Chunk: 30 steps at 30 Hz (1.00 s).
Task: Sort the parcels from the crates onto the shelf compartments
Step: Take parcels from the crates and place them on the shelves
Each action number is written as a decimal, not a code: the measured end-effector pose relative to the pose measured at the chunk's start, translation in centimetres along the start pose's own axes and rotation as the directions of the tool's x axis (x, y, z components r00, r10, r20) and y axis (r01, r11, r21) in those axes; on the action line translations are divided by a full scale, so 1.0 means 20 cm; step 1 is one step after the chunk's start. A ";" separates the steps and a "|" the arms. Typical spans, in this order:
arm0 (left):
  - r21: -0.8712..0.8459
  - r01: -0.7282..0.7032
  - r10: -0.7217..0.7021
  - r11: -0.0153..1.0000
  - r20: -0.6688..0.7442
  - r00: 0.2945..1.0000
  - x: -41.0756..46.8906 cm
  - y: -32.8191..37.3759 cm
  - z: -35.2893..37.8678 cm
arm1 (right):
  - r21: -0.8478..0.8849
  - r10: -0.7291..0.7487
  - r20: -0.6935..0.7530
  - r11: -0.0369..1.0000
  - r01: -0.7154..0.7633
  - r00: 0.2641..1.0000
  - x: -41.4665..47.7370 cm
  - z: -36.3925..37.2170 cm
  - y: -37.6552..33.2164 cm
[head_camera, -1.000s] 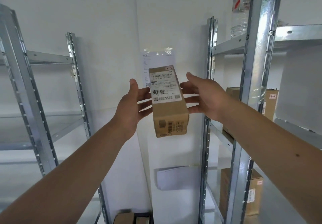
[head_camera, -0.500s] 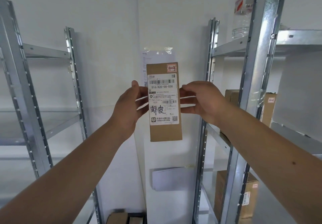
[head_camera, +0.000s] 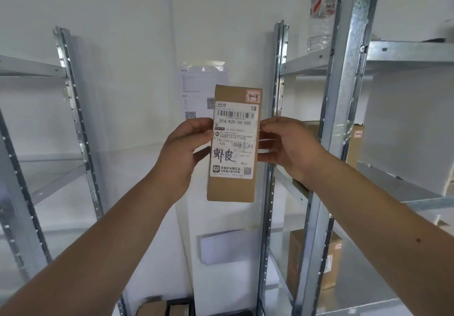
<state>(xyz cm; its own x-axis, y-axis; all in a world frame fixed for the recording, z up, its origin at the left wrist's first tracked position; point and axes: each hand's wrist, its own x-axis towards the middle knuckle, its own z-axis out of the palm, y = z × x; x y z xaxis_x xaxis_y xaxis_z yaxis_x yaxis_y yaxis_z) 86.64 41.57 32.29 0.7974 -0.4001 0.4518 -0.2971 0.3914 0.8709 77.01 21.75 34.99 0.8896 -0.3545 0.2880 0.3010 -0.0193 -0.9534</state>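
Reaching forward and up with both arms, gripping the parcel (head_camera: 231, 190) by its sides with left hand (head_camera: 183, 150) and right hand (head_camera: 291, 147), fingers curled behind.

Matt brown cardboard parcel (head_camera: 233, 188) with paper label (head_camera: 234, 141); shiny galvanised metal shelving (head_camera: 344, 109).

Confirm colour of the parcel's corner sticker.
Pale red sticker on parcel, black handwriting; head view.
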 end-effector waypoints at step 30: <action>-0.083 0.087 -0.036 0.993 0.482 0.876 -0.63 -0.24 1.89 | -0.268 -0.170 -0.507 0.963 0.033 0.845 -1.36 -1.48 -0.29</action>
<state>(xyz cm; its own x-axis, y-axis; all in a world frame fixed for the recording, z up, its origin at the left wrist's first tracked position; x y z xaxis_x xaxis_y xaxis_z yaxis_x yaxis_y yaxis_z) 58.20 13.45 29.77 0.4561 -0.7636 0.4570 -0.1818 0.4227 0.8878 40.88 3.81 29.99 0.5265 -0.7701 0.3602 0.2275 -0.2806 -0.9325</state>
